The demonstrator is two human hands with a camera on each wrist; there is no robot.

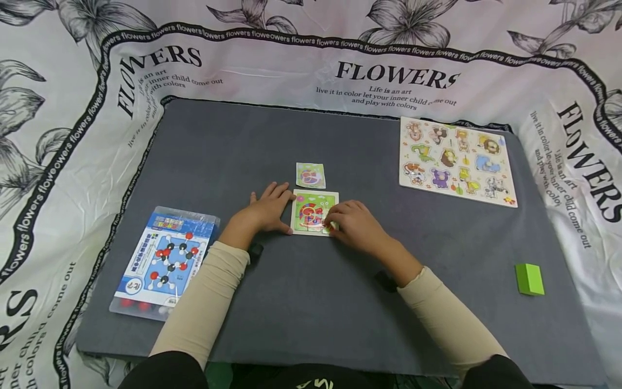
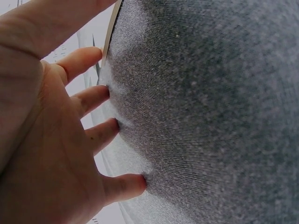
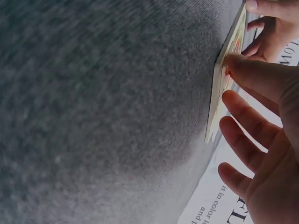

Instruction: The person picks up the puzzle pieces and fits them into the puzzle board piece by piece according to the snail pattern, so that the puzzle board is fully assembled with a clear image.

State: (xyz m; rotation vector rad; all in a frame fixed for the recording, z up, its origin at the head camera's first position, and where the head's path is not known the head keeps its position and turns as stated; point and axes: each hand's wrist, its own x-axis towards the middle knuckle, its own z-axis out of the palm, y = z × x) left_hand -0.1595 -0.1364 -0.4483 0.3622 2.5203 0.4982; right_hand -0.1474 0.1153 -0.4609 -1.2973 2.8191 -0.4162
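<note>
A small green picture puzzle board (image 1: 315,200) with a red snail-like figure lies flat between both hands. Along its left edge, my left hand (image 1: 266,210) rests with fingers spread, the thumb and forefinger touching the frame. Fingertips of the left hand (image 2: 70,135) press on the grey cloth in the left wrist view. My right hand (image 1: 358,226) is over the board's lower right part, pinching a small puzzle piece between thumb and forefinger; the fingers mostly hide it. In the right wrist view, the right hand's (image 3: 261,126) other fingers are loosely bent. Just beyond the board lies a small picture card (image 1: 310,176).
A wooden animal puzzle board (image 1: 457,162) lies at the far right. A bright green block (image 1: 529,279) stands near the right edge. At left, a plastic case with a molecule-model cover (image 1: 165,259) lies partly behind the left sleeve. Grey cloth (image 1: 340,313) covers the table.
</note>
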